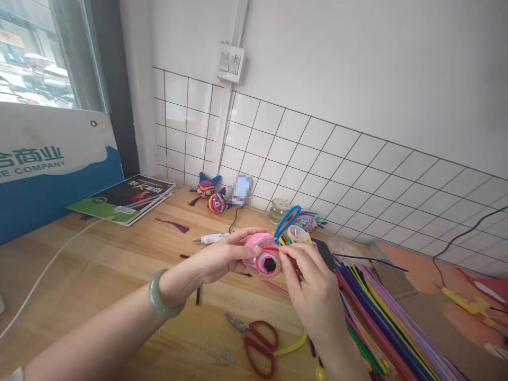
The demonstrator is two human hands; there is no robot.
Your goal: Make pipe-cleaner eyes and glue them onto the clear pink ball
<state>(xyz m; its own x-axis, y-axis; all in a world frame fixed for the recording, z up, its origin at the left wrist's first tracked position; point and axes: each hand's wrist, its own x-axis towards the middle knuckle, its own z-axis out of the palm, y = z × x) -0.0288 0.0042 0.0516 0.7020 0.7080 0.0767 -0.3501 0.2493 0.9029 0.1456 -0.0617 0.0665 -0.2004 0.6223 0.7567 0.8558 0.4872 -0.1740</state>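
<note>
My left hand (234, 251), with a pale green bangle (159, 293) on its wrist, grips a round pink pipe-cleaner figure (257, 241) above the table. The figure has a ringed eye with a black centre, and a blue pipe-cleaner loop (289, 219) sticks up from its top. Pinched between the thumb and finger of my right hand (309, 280) is the end of a short red pipe cleaner (271, 248), which lies against the figure above the eye. Red-handled scissors (257, 344) rest on the table below my hands.
Bundled coloured pipe cleaners (381, 307) cover the right side. A white glue gun (214, 238), a purple tassel (177, 226), two striped figures (218, 201) and a glass jar (279, 210) stand or lie further back. A yellow glue gun (468, 304) is at far right; a magazine (127, 198) lies left.
</note>
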